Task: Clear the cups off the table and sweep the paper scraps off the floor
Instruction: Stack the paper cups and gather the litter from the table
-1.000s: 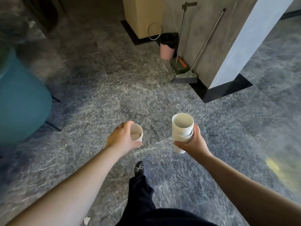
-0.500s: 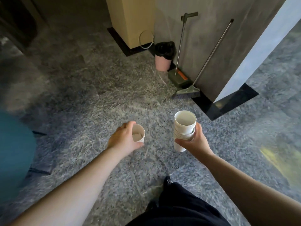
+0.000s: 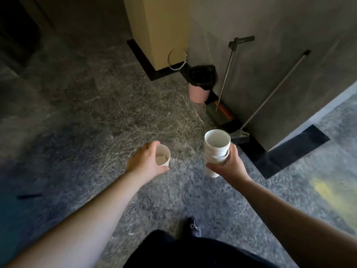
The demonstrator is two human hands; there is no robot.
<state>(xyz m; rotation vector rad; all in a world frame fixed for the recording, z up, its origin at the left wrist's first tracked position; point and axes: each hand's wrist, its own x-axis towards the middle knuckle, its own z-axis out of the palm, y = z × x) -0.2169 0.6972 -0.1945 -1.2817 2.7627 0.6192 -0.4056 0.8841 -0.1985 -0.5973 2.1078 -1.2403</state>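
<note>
Gripping a single white paper cup (image 3: 162, 157) from the side, the left hand (image 3: 145, 163) curls its fingers and thumb round the thin wall, and the open mouth shows a pale patch at the bottom that is too blurred to identify. The right hand (image 3: 229, 165) is wrapped round a nested stack of white paper cups (image 3: 216, 151), whose rolled rims form ridges down the side; how many cups it has cannot be counted, and the hand covers part of the lower ones. Both are held in the air over the mottled grey stone-like floor (image 3: 108, 113), apart from each other. Ahead, against the dull grey wall (image 3: 280, 55), stands a small pink round bin (image 3: 199, 93) lined with a crinkled black plastic bag (image 3: 201, 76). Just right of it a dark dustpan with an orange edge (image 3: 222, 113) rests on the floor, its thin metal handle leaning on the wall. A broom with a long metal pole (image 3: 274, 88) slants beside it, its bristle head partly hidden behind the cup stack. A smooth cream-yellow column (image 3: 160, 29) rises behind the bin, with a pale looped cable (image 3: 176, 59) at its foot. Dark trousers (image 3: 193, 252) and one shoe tip (image 3: 195, 227) show at the lower edge, cut off by the frame.
</note>
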